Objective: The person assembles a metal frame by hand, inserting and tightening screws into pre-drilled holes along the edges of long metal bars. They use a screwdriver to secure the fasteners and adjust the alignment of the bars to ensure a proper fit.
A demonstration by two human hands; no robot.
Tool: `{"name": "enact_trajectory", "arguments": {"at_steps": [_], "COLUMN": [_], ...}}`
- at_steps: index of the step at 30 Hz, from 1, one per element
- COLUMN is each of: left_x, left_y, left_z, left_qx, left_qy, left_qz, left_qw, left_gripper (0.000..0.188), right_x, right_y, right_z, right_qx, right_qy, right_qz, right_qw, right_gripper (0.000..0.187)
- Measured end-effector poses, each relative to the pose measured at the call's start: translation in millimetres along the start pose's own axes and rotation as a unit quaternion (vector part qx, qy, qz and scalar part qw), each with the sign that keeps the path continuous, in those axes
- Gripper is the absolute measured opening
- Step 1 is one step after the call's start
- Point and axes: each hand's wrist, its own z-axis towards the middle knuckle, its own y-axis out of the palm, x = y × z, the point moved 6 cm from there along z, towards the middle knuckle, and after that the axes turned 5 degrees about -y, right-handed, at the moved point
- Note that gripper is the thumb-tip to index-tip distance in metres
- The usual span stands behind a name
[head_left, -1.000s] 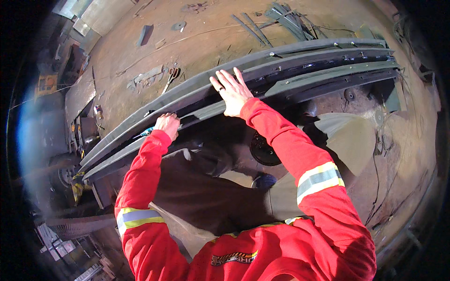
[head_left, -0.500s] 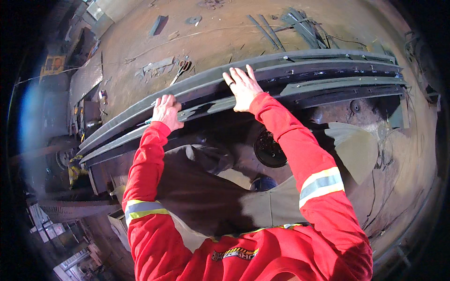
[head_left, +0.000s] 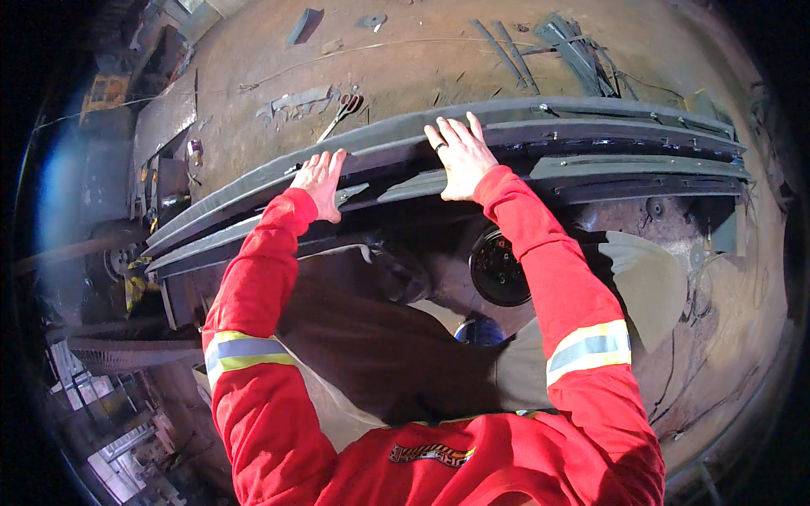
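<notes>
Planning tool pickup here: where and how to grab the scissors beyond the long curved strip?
Handle loops, probably from above. The scissors appear to lie flat, loops toward the top of the view and blades toward the curved strip. That should keep the grip off the blades and clear of the strip's far edge.

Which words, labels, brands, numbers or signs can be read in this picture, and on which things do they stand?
Red top: a dark badge on the chest carries print, creased and small; I do not copy its wording.
Small can-like thing, left: any print is too small to read.
No other text readable.
</notes>
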Motion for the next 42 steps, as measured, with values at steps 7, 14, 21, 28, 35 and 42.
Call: {"name": "enact_trajectory", "arguments": {"at_steps": [7, 14, 21, 28, 35, 42], "left_x": [1, -8, -20, -16, -155, -125], "left_y": [-2, 7, 18, 3, 40, 70], "left_z": [2, 9, 28, 12, -47, -27], "left_qx": [0.014, -0.002, -0.038, -0.051, 0.18, 0.309], "left_qy": [0.023, 0.04, 0.06, 0.015, -0.126, -0.135], "left_qz": [-0.006, -0.027, -0.062, -0.105, -0.367, -0.385], "left_qw": [1.0, 0.999, 0.996, 0.993, 0.904, 0.859], "left_gripper": [0.111, 0.111, 0.116, 0.11, 0.016, 0.01], "right_x": [2, 4, 13, 14, 11, 5], "right_y": [0, 0, 4, 7, 3, 6], "right_z": [2, 3, 17, 19, 16, 20], "right_qx": [0.006, -0.004, -0.053, -0.003, 0.013, 0.052], "right_qy": [-0.006, -0.006, -0.002, -0.014, -0.011, -0.051], "right_qz": [0.014, 0.031, 0.065, 0.118, 0.108, 0.066], "right_qw": [1.0, 1.0, 0.996, 0.993, 0.994, 0.995], "right_gripper": [0.106, 0.107, 0.104, 0.098, 0.1, 0.1]}}
